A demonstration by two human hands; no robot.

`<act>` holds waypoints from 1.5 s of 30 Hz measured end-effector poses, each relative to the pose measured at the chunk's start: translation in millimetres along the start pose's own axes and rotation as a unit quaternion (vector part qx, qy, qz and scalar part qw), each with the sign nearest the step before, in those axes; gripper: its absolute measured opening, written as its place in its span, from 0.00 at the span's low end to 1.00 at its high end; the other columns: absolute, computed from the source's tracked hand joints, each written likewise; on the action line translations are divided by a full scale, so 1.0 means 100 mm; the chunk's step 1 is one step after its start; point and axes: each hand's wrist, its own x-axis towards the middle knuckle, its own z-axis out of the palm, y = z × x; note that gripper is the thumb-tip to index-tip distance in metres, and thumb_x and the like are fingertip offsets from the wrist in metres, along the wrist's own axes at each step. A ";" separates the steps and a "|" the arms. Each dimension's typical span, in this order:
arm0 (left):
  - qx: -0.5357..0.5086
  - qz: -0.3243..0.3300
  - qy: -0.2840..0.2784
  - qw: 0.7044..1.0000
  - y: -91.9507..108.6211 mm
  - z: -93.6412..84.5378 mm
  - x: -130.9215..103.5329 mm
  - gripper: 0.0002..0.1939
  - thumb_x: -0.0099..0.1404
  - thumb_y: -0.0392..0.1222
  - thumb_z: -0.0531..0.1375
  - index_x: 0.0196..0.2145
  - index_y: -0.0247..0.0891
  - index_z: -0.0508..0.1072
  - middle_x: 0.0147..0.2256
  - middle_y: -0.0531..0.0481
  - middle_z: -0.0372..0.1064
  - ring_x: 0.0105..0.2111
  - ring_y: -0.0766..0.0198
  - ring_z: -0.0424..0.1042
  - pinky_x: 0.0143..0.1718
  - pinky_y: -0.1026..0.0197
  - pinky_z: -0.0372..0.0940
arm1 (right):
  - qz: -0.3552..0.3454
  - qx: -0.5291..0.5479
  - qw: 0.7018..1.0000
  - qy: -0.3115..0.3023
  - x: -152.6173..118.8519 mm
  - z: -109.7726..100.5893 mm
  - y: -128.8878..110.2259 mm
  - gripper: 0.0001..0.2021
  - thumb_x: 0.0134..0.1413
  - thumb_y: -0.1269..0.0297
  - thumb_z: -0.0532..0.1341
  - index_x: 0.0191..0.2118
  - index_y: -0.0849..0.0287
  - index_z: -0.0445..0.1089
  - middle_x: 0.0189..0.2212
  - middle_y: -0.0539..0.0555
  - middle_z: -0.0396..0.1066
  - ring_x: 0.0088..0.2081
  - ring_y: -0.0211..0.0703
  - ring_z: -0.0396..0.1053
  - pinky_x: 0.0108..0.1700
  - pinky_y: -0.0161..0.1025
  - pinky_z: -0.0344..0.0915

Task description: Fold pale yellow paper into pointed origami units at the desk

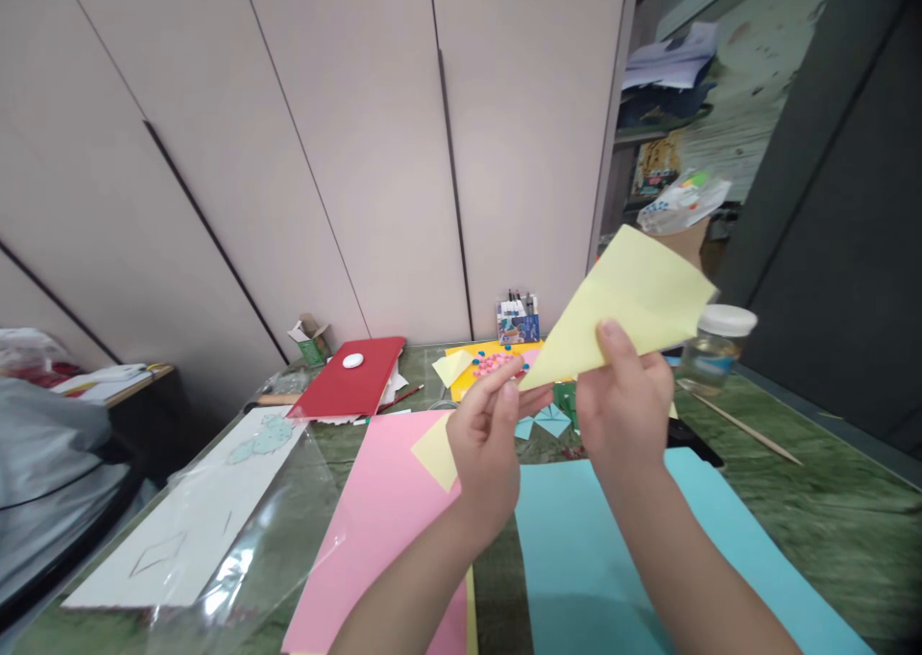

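A pale yellow sheet of paper (630,285) with a pointed lower-left corner is held up above the table. My right hand (626,396) pinches its lower edge, thumb on the near face. At the pointed corner, my left hand (490,444) has its thumb and fingers closed on the paper. Below my left hand lies pink paper (367,511) with a small yellow piece (436,453) on it. Blue paper (583,540) lies beneath my right forearm. Behind my hands are small light-blue folded pieces (551,420) and pink and blue bits (491,364) on orange-yellow paper.
A red folder (352,381) lies at the back left, near a white drawing sheet (216,501) and clear plastic film (252,549). On the right stand a lidded jar (713,352) and a wooden stick (749,429). A pen box (518,321) is by the cabinet.
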 end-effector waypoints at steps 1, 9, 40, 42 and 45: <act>-0.001 0.005 -0.014 1.000 0.01 -0.01 0.02 0.13 0.63 0.44 0.58 0.43 0.37 0.75 0.39 0.45 0.77 0.39 0.56 0.77 0.39 0.57 0.73 | 0.010 -0.003 1.000 -0.017 0.03 -0.02 0.00 0.16 0.48 0.62 0.65 0.44 0.59 0.72 0.43 0.57 0.75 0.48 0.47 0.70 0.54 0.48 0.63; 0.099 -0.023 -0.120 0.988 0.18 -0.17 0.26 0.23 0.56 0.40 0.65 0.50 0.41 0.69 0.43 0.43 0.76 0.37 0.60 0.77 0.39 0.62 0.71 | 0.095 -0.058 0.989 -0.100 0.20 -0.17 0.03 0.13 0.41 0.61 0.69 0.34 0.62 0.75 0.35 0.58 0.78 0.43 0.52 0.73 0.46 0.49 0.68; 0.243 -0.016 -0.187 0.952 0.26 -0.19 0.21 0.17 0.55 0.35 0.64 0.43 0.46 0.77 0.43 0.48 0.75 0.32 0.63 0.75 0.38 0.61 0.72 | 0.120 -0.087 0.977 -0.152 0.12 -0.18 -0.03 0.14 0.39 0.59 0.70 0.34 0.61 0.77 0.35 0.57 0.78 0.38 0.52 0.75 0.42 0.48 0.70; 0.255 0.001 -0.193 0.948 0.27 -0.19 0.21 0.18 0.55 0.36 0.65 0.44 0.47 0.77 0.42 0.49 0.75 0.30 0.65 0.74 0.37 0.61 0.72 | 0.116 -0.088 0.978 -0.151 0.11 -0.18 -0.05 0.14 0.38 0.59 0.70 0.33 0.61 0.77 0.34 0.57 0.78 0.37 0.52 0.75 0.42 0.49 0.70; 0.269 0.019 -0.207 0.940 0.28 -0.19 0.20 0.19 0.55 0.36 0.64 0.45 0.49 0.76 0.38 0.50 0.75 0.27 0.68 0.70 0.35 0.63 0.72 | 0.110 -0.090 0.978 -0.150 0.10 -0.17 -0.08 0.14 0.38 0.59 0.71 0.32 0.61 0.77 0.33 0.57 0.78 0.36 0.52 0.75 0.42 0.49 0.70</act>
